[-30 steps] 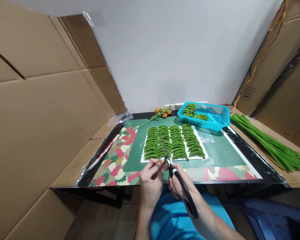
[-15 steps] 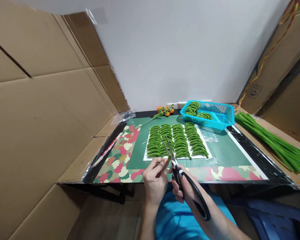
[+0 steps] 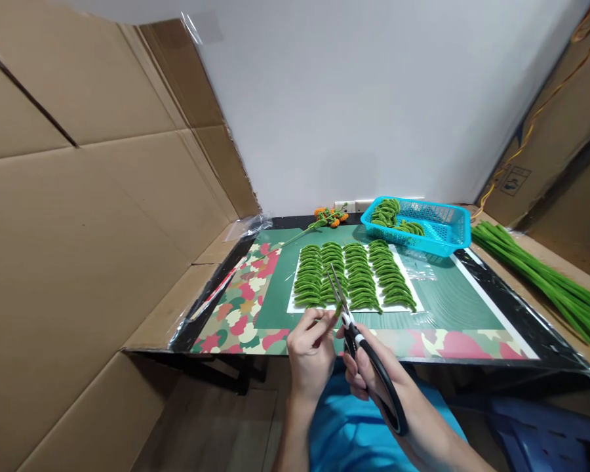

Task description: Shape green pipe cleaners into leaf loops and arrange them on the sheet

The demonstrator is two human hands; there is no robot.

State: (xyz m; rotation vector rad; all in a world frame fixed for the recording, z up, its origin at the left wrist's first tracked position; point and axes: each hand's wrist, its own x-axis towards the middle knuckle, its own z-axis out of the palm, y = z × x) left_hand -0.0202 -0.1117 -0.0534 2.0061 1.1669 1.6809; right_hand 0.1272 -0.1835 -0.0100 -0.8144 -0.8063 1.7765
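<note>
My left hand (image 3: 311, 344) pinches a short green fuzzy piece (image 3: 339, 308), which looks like pipe cleaner; most of it is hidden by the fingers. In my right hand (image 3: 368, 367) is a pair of scissors (image 3: 376, 367) with black-and-white handles. Their slim blades point away from me and are slightly apart, with the green piece at their base. Just beyond the hands, curved green fuzzy pieces (image 3: 360, 278) lie in several columns on a white sheet (image 3: 406, 288).
A blue basket (image 3: 455, 246) at the back right holds more green pieces (image 3: 386, 213). Long green stems (image 3: 545, 282) lie at the right. An orange flower stem (image 3: 332, 216) rests at the back. Cardboard walls (image 3: 128, 216) flank the green mat (image 3: 452, 314).
The scissor blades have closed somewhat around the green piece. The whole view has shifted slightly, so the table appears a little farther right. Both hands keep their grips.
</note>
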